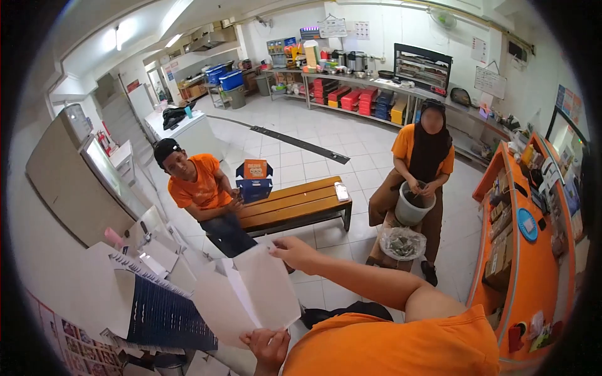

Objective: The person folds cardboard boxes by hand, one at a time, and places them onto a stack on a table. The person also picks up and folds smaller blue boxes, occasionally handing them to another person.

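A white cardboard box (pixel 269 282), partly folded with its panels standing at angles, is held up in front of me, its plain side facing me. My right hand (pixel 295 254) pinches its upper right edge between thumb and fingers. Lower down, my left hand (pixel 266 346) grips the bottom edge, with the fingers curled over the board. To the left of the box lies a stack of flat dark blue cardboard boxes (pixel 166 316), with many edges showing.
A seated person (pixel 197 182) is on a wooden bench (pixel 295 207), which bears a folded blue and orange box (pixel 254 182). Another person (pixel 426 150) sits with both hands at a white bucket (pixel 414 210). A plastic-lined container (pixel 403 243) stands below it. Orange shelves (pixel 501 282) run along the right.
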`<state>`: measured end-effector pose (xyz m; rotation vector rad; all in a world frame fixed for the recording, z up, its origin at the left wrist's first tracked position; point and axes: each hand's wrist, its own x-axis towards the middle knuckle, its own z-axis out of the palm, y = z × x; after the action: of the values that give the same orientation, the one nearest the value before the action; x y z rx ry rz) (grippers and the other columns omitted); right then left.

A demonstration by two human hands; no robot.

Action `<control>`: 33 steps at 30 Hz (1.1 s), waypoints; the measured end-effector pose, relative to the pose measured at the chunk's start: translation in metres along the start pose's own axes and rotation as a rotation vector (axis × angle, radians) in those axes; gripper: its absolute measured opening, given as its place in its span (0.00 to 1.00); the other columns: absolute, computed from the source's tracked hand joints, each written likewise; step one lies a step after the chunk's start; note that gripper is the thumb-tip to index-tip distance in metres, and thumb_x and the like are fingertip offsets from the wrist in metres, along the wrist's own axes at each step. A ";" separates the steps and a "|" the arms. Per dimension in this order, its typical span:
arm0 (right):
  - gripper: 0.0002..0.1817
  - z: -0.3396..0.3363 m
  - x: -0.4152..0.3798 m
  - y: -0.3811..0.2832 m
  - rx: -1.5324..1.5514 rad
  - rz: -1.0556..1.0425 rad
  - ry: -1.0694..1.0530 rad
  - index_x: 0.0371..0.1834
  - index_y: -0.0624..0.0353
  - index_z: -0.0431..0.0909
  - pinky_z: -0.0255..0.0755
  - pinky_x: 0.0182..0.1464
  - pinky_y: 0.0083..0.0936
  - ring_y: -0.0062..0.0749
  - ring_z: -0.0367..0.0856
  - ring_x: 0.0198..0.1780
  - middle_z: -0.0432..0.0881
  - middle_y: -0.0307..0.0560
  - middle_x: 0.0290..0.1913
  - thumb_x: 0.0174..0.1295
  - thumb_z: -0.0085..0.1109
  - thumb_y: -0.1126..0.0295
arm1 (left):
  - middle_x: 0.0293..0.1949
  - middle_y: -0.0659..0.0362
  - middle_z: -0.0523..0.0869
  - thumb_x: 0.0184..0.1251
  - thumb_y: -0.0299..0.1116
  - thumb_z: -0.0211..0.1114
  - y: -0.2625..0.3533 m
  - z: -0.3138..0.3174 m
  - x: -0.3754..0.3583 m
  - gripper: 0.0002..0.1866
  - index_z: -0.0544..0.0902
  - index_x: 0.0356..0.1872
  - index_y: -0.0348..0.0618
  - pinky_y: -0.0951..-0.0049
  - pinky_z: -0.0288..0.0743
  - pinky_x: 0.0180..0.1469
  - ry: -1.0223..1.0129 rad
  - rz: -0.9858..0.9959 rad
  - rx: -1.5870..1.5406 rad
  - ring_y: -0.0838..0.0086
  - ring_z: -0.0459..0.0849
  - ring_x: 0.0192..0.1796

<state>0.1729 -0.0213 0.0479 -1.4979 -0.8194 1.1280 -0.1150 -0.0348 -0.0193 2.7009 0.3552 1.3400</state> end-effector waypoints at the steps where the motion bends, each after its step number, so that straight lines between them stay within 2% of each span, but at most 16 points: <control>1: 0.28 0.004 -0.002 0.002 -0.109 -0.161 0.034 0.69 0.68 0.71 0.79 0.54 0.33 0.40 0.86 0.52 0.84 0.59 0.57 0.73 0.60 0.61 | 0.35 0.65 0.83 0.48 0.30 0.80 0.001 0.003 0.004 0.12 0.89 0.35 0.50 0.53 0.61 0.56 -0.162 -0.143 -0.018 0.67 0.81 0.43; 3: 0.17 0.019 -0.004 0.012 -0.385 -0.486 0.233 0.59 0.64 0.78 0.78 0.52 0.34 0.45 0.88 0.50 0.88 0.54 0.48 0.78 0.51 0.63 | 0.52 0.53 0.85 0.52 0.41 0.82 -0.005 0.010 0.013 0.22 0.88 0.48 0.48 0.47 0.65 0.65 -0.396 -0.423 -0.204 0.58 0.80 0.59; 4: 0.17 0.028 -0.011 0.021 -0.384 -0.471 0.223 0.59 0.64 0.78 0.78 0.52 0.34 0.45 0.88 0.50 0.88 0.54 0.48 0.78 0.51 0.63 | 0.59 0.48 0.81 0.60 0.51 0.77 -0.005 0.010 0.013 0.33 0.80 0.63 0.44 0.47 0.71 0.67 -0.321 -0.581 -0.436 0.55 0.76 0.67; 6: 0.15 0.047 -0.040 0.012 -0.275 -0.782 0.012 0.62 0.59 0.78 0.76 0.60 0.33 0.46 0.85 0.54 0.85 0.55 0.56 0.77 0.50 0.70 | 0.62 0.46 0.79 0.64 0.59 0.71 -0.003 0.003 0.034 0.41 0.72 0.69 0.41 0.48 0.74 0.67 -0.068 -1.075 -1.111 0.55 0.76 0.68; 7: 0.16 0.053 -0.056 0.010 -0.188 -0.611 -0.199 0.63 0.60 0.77 0.75 0.63 0.33 0.48 0.83 0.58 0.83 0.57 0.59 0.75 0.52 0.74 | 0.63 0.46 0.78 0.66 0.61 0.69 -0.002 -0.003 0.048 0.43 0.69 0.71 0.40 0.49 0.75 0.67 0.055 -1.240 -1.326 0.55 0.76 0.69; 8: 0.17 0.057 -0.069 0.012 -0.098 -0.434 -0.407 0.64 0.60 0.76 0.73 0.66 0.34 0.51 0.81 0.62 0.82 0.58 0.62 0.73 0.54 0.77 | 0.62 0.47 0.79 0.71 0.55 0.64 0.002 -0.020 0.066 0.36 0.71 0.69 0.38 0.51 0.77 0.66 0.162 -1.228 -1.655 0.57 0.78 0.66; 10: 0.22 0.073 -0.067 0.059 -0.474 -1.128 -0.238 0.66 0.59 0.74 0.70 0.72 0.37 0.53 0.76 0.69 0.77 0.60 0.67 0.69 0.58 0.81 | 0.61 0.48 0.79 0.76 0.48 0.59 -0.005 -0.027 0.066 0.28 0.72 0.66 0.37 0.54 0.79 0.66 0.299 -1.187 -1.985 0.58 0.81 0.63; 12: 0.26 0.079 -0.079 0.074 -0.413 -1.119 -0.214 0.69 0.56 0.73 0.69 0.73 0.38 0.53 0.75 0.70 0.76 0.58 0.69 0.66 0.62 0.81 | 0.56 0.50 0.83 0.76 0.47 0.57 -0.028 -0.007 0.038 0.24 0.75 0.61 0.37 0.59 0.84 0.61 0.536 -1.495 -1.669 0.60 0.84 0.60; 14: 0.30 0.081 -0.076 0.086 -0.224 -0.870 -0.077 0.72 0.56 0.70 0.69 0.73 0.39 0.52 0.74 0.71 0.74 0.57 0.71 0.65 0.62 0.82 | 0.51 0.52 0.86 0.76 0.42 0.62 -0.030 0.016 0.020 0.20 0.76 0.57 0.39 0.62 0.88 0.54 0.722 -1.498 -1.575 0.62 0.88 0.54; 16: 0.33 0.078 -0.073 0.067 -0.291 -0.871 -0.097 0.74 0.53 0.70 0.71 0.70 0.38 0.54 0.73 0.71 0.73 0.58 0.71 0.64 0.63 0.82 | 0.49 0.51 0.86 0.77 0.31 0.60 -0.017 0.027 0.018 0.12 0.76 0.55 0.38 0.63 0.92 0.47 0.662 -1.515 -1.435 0.62 0.89 0.47; 20: 0.31 0.073 -0.057 0.067 -0.602 -0.806 -0.094 0.73 0.45 0.75 0.70 0.68 0.44 0.60 0.70 0.70 0.71 0.60 0.69 0.65 0.69 0.70 | 0.48 0.52 0.86 0.80 0.30 0.59 0.005 0.038 0.012 0.09 0.76 0.55 0.40 0.67 0.92 0.45 0.574 -1.332 -1.215 0.63 0.90 0.45; 22: 0.30 0.070 -0.055 0.070 -0.775 -0.941 -0.175 0.73 0.39 0.75 0.63 0.72 0.56 0.58 0.66 0.74 0.69 0.61 0.71 0.66 0.68 0.62 | 0.47 0.53 0.86 0.80 0.31 0.59 0.002 0.018 0.013 0.09 0.76 0.55 0.41 0.67 0.91 0.44 0.185 -0.981 -0.621 0.65 0.89 0.45; 23: 0.26 0.066 -0.054 0.064 -0.760 -0.995 -0.264 0.71 0.36 0.77 0.56 0.72 0.68 0.58 0.65 0.75 0.69 0.62 0.71 0.69 0.65 0.58 | 0.48 0.54 0.86 0.80 0.31 0.59 -0.004 0.020 0.011 0.09 0.77 0.55 0.42 0.68 0.91 0.43 0.339 -1.137 -0.878 0.66 0.89 0.46; 26: 0.25 0.066 -0.061 0.067 -1.016 -0.933 -0.285 0.73 0.32 0.75 0.55 0.69 0.76 0.59 0.63 0.76 0.68 0.62 0.72 0.72 0.61 0.57 | 0.48 0.56 0.87 0.80 0.30 0.59 -0.007 0.028 0.004 0.09 0.78 0.56 0.44 0.70 0.90 0.43 0.656 -1.433 -1.410 0.69 0.89 0.47; 29: 0.24 0.077 -0.065 0.078 -0.822 -0.832 -0.111 0.74 0.29 0.73 0.51 0.68 0.81 0.58 0.62 0.77 0.67 0.61 0.73 0.76 0.54 0.55 | 0.48 0.57 0.88 0.80 0.31 0.60 0.008 0.041 0.006 0.09 0.79 0.55 0.45 0.71 0.90 0.45 0.697 -1.399 -1.457 0.72 0.90 0.45; 33: 0.23 0.084 -0.056 0.093 -0.870 -0.692 -0.036 0.75 0.30 0.72 0.51 0.71 0.76 0.57 0.62 0.77 0.66 0.60 0.75 0.78 0.51 0.54 | 0.46 0.57 0.87 0.80 0.32 0.61 0.017 0.041 0.015 0.09 0.78 0.53 0.40 0.70 0.90 0.46 0.608 -1.433 -1.350 0.71 0.90 0.45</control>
<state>0.0702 -0.0660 -0.0313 -1.6330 -1.8253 0.2570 -0.0709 -0.0473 -0.0289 0.5369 0.7744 1.0580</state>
